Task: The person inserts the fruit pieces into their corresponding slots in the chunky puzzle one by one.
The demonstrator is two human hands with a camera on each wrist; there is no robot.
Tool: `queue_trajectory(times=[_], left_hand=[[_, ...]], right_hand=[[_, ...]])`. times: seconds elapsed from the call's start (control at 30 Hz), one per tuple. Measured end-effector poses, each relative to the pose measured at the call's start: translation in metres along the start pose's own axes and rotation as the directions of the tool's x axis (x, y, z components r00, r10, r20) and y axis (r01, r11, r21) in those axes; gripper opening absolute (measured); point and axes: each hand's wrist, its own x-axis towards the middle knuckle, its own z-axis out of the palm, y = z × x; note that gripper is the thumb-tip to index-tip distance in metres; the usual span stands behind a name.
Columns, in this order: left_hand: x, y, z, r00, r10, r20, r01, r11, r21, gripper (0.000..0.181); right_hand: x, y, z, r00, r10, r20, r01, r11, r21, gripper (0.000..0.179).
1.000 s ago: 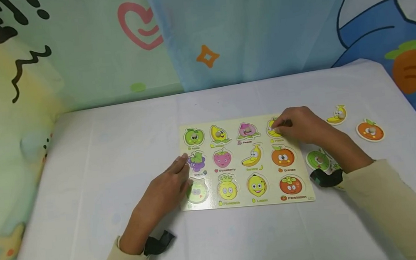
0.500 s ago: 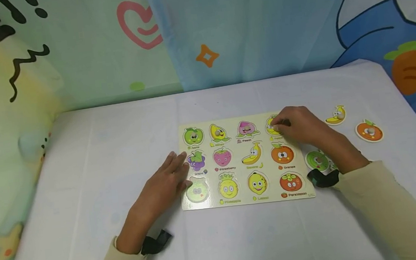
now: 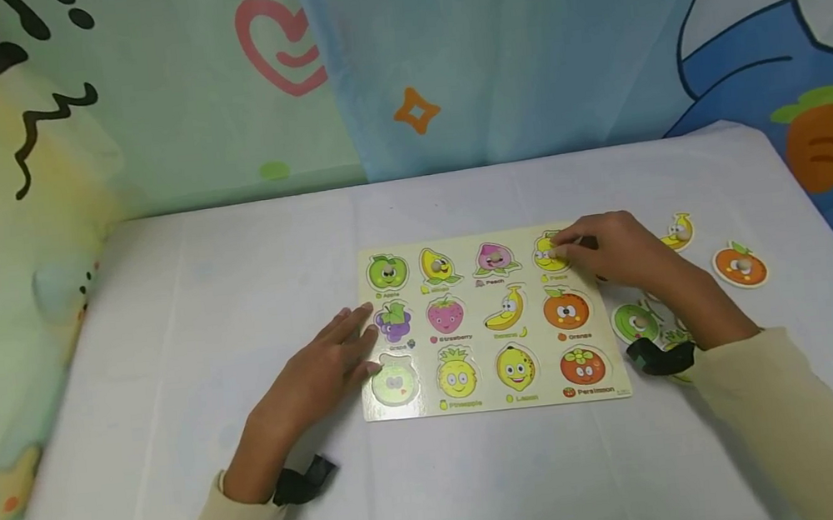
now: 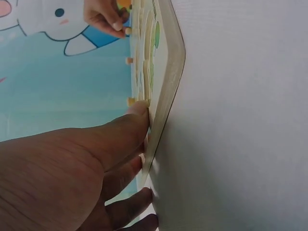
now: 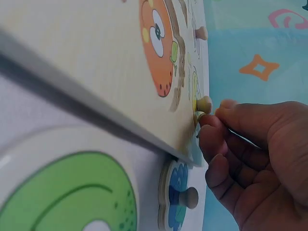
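A cream fruit peg puzzle board [image 3: 485,375] lies on the white-covered table. My left hand [image 3: 313,381] rests at its left edge, the thumb [image 4: 137,113] over the rim and the other fingers against the side. The right hand [image 3: 615,251] is at the board's far right corner, beside the yellow pear piece [image 3: 546,257] in its slot. In the right wrist view, the thumb and forefinger tips are just beside the pear piece's wooden knob [image 5: 204,104], with a small gap showing. Apple [image 3: 387,272] and peach [image 3: 494,259] pieces sit along the top row.
Loose knobbed pieces lie right of the board: a banana [image 3: 679,230], an orange [image 3: 740,264] and a round green piece [image 3: 634,322] with others partly under the right wrist. A blue piece [image 5: 179,195] lies by the board's edge. A printed cloth backdrop [image 3: 517,58] stands behind the table.
My right hand has shifted slightly right, its fingertips coming off the pear piece's knob. The left hand has slid a little left along the board's edge, and its fingers have straightened.
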Motion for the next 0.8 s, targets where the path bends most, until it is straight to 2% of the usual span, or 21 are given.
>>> queue_trajectory(times=[0.17, 0.4, 0.63, 0.8], left_hand=[[-0.002, -0.001, -0.001, 1.0, -0.005, 0.005, 0.005, 1.0, -0.013, 0.059], [-0.002, -0.001, -0.003, 0.999, 0.033, 0.003, -0.033, 0.999, -0.034, 0.059], [-0.001, -0.003, -0.003, 0.999, 0.032, 0.014, -0.031, 0.999, -0.034, 0.06], [-0.001, -0.002, -0.003, 1.0, 0.022, 0.016, -0.021, 0.999, -0.037, 0.059]], right_hand=[[-0.007, 0.003, -0.004, 0.999, 0.013, -0.038, -0.013, 1.0, -0.002, 0.029], [-0.023, 0.011, -0.013, 0.992, 0.08, -0.098, -0.084, 0.996, -0.038, 0.029], [-0.029, 0.017, -0.017, 0.986, 0.139, -0.089, -0.147, 0.985, -0.088, 0.029], [-0.03, 0.02, -0.014, 0.988, 0.141, -0.068, -0.148, 0.984, -0.096, 0.026]])
